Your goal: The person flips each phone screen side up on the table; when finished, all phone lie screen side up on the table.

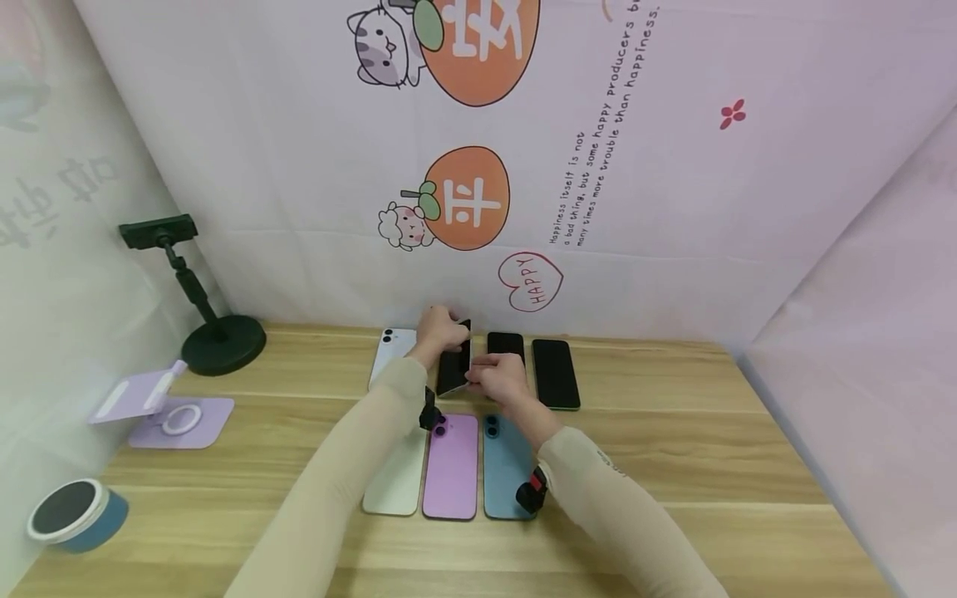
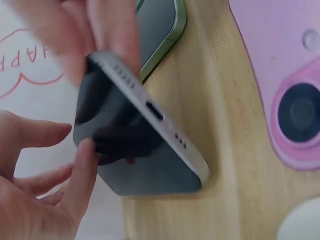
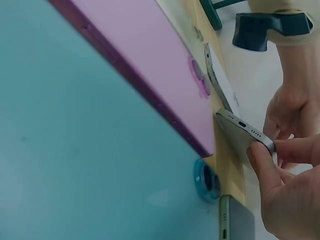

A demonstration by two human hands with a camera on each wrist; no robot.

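Note:
A smartphone point(image 1: 453, 370) with a dark screen and pale edge stands tilted off the table at the back. My right hand point(image 1: 499, 375) pinches its lower corner, seen also as the right hand point(image 3: 295, 195) in the right wrist view. At its far side is my left hand point(image 1: 439, 332); in the left wrist view this left hand point(image 2: 45, 185) has fairly straight fingers, one fingertip touching the screen's edge. A white phone point(image 1: 390, 350) lies left of the tilted one. To its right are a black-screened phone point(image 1: 506, 342), partly covered by my right hand, and another black-screened phone point(image 1: 556, 374).
In front lie a pale green phone point(image 1: 396, 482), a pink phone point(image 1: 451, 469) and a blue phone point(image 1: 508, 473), backs up. At the left are a black stand point(image 1: 223, 345), a lilac folding stand point(image 1: 213, 419) and a blue-white round container point(image 1: 100, 523). A printed cloth hangs behind the table.

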